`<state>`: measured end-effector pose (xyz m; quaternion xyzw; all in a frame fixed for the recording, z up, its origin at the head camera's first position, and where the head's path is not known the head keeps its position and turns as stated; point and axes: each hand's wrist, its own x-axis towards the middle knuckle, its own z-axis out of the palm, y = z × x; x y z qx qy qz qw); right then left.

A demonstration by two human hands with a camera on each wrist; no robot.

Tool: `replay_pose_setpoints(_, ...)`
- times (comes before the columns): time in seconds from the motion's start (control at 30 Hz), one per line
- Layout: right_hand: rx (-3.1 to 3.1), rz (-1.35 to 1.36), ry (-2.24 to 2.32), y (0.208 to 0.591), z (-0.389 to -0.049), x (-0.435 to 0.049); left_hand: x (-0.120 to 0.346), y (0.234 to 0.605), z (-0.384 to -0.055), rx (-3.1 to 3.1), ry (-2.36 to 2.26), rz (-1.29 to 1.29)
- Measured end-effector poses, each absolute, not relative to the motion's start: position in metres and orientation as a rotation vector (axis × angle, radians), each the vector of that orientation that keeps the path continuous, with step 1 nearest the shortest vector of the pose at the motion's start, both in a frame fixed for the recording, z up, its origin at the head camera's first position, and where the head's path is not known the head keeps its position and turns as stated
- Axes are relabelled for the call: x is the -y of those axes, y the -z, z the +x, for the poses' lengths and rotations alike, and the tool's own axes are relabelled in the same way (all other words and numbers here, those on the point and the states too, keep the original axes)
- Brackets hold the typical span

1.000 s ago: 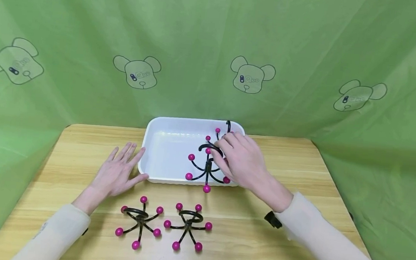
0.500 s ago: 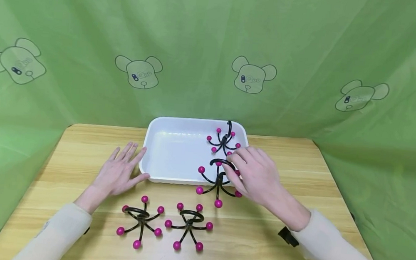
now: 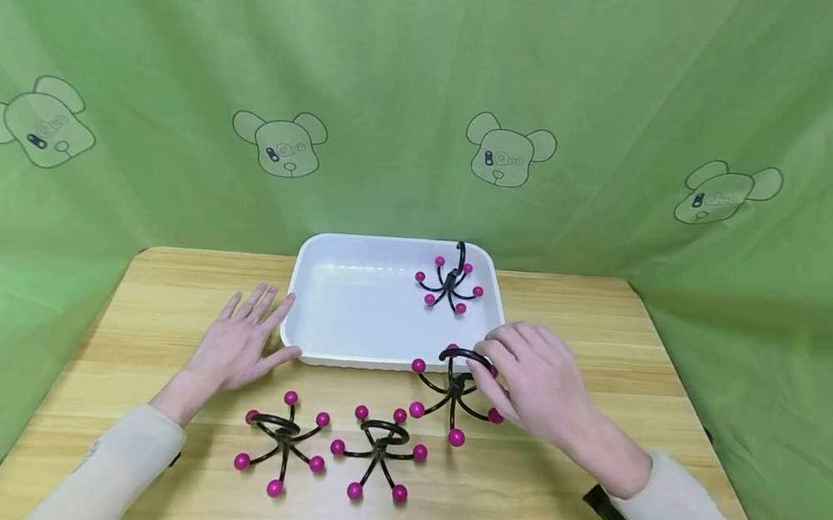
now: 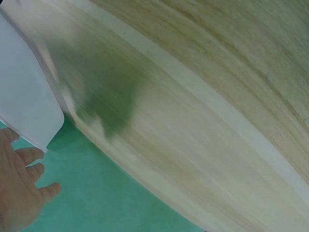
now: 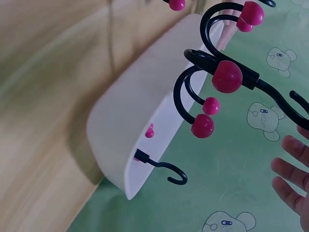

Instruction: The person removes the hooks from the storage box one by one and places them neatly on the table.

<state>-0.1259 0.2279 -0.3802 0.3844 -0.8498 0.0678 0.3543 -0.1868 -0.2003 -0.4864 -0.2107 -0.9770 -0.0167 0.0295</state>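
Observation:
My right hand [image 3: 536, 380] pinches the top hook of a black multi-hook hanger [image 3: 457, 388] with pink ball tips. The held hanger hangs near the front right corner of a white tray [image 3: 351, 308], and in the right wrist view its curved arms [image 5: 241, 72] show off the table. A similar hanger [image 3: 450, 282] sits inside the tray at the back right, its hook upward. At the tray's left side, my left hand [image 3: 235, 347] has its fingers spread, thumb and forefinger at the rim. Two more such hangers, one left [image 3: 283, 438] and one right [image 3: 379, 451], stand on the table in front.
A light wooden table [image 3: 551, 507] carries everything. Behind and beside it hangs a green curtain [image 3: 406, 58] printed with mouse-like heads. The tray stands close to the table's back edge.
My right hand has drawn the held hanger from over the tray's front right part toward the front right, past the rim. My left hand and the two front hangers stay put.

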Motion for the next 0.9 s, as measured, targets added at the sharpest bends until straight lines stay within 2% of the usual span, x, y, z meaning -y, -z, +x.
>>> replay_pose_setpoints(0.9,2.084,1.16,-0.225,0.412,-0.104,-0.264,0.2,0.485,-0.187,3.016,0.05,-0.651)
